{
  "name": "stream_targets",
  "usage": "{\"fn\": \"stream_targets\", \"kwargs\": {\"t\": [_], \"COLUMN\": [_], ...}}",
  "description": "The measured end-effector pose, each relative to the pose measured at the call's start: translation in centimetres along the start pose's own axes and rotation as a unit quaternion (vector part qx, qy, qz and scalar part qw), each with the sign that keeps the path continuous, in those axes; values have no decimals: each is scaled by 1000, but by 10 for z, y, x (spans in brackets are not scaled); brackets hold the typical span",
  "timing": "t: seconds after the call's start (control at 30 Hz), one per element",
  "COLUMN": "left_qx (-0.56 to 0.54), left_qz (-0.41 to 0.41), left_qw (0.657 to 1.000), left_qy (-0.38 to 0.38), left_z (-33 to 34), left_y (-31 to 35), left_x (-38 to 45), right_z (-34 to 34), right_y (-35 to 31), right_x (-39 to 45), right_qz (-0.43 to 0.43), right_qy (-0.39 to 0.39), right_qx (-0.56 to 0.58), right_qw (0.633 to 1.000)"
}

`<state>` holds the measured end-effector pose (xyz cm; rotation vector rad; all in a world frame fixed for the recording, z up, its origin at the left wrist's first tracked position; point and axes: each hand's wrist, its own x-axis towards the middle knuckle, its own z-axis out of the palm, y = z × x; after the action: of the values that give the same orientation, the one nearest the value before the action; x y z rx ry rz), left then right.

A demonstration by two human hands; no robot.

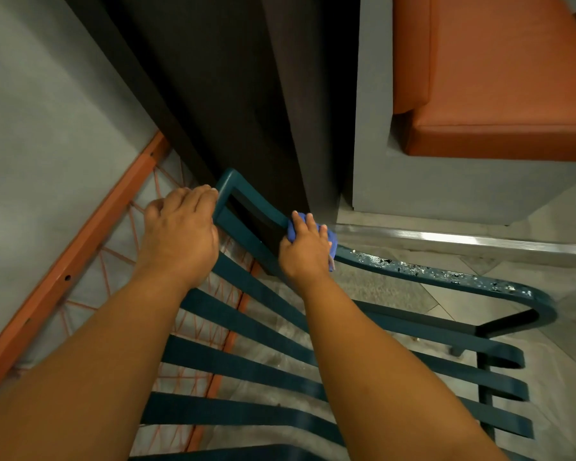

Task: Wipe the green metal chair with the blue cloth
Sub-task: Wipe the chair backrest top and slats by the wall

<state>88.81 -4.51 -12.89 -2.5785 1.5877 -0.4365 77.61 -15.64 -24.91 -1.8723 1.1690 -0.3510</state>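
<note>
At frame centre: right hand (305, 249) holds bunched blue cloth (330, 239) against chair (246, 361) armrest, fingers curled over it. Left hand (180, 224) grips chair's upper corner, steadying. Risk: flaking paint on armrest, centre right, may snag cloth or scrape fingers; firm push may slide chair into orange frame (70, 257) at left. Chair: dark green slats, paint chipped and wet-looking.

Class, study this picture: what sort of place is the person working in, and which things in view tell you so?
Probably a café or restaurant seating area: a built-in bench with an orange cushion, a dark table, and a green metal chair beside an orange wire chair.
</note>
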Motion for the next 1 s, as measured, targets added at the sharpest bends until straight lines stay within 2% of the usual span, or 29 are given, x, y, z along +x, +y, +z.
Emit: {"fn": "stream_targets", "kwargs": {"t": [0.1,0.2,0.23,0.3,0.37,0.43,0.5,0.57,0.67,0.73,0.83,0.93,1.0], "left_qx": [0,-7,-8,-13,-17,-15,-13,-10,-6,-4,0,1,2], "left_qz": [2,1,1,-1,-2,-2,0,2,6,6,4,3,2], "left_qw": [1000,1000,1000,1000,1000,1000,1000,1000,1000,1000,1000,1000,1000], "left_qy": [-3,-4,-4,-3,-2,0,2,5,10,8,4,3,4], "left_z": [0,0,0,0,0,0,1,3,3,3,2,2,2], "left_y": [0,-1,-1,-2,-2,-1,-1,-1,-2,-1,-1,0,0], "left_x": [1,2,2,2,2,1,1,2,2,2,2,2,2], "right_z": [1,2,-1,-13,-29,-37,-36,-26,2,10,9,4,0], "right_y": [2,27,30,25,16,8,-5,-25,-40,-31,-3,8,-6], "right_x": [-4,-11,-9,-3,3,4,1,-3,-7,-7,-10,-6,0], "right_qz": [-82,-133,-126,-70,16,69,69,8,-147,-178,-109,-34,-11], "right_qy": [-4,-11,-14,-15,19,68,90,71,6,5,-6,-4,-7], "right_qx": [43,5,8,91,214,281,316,333,192,113,24,-94,-70], "right_qw": [996,991,992,993,977,955,942,940,970,977,994,995,997]}}
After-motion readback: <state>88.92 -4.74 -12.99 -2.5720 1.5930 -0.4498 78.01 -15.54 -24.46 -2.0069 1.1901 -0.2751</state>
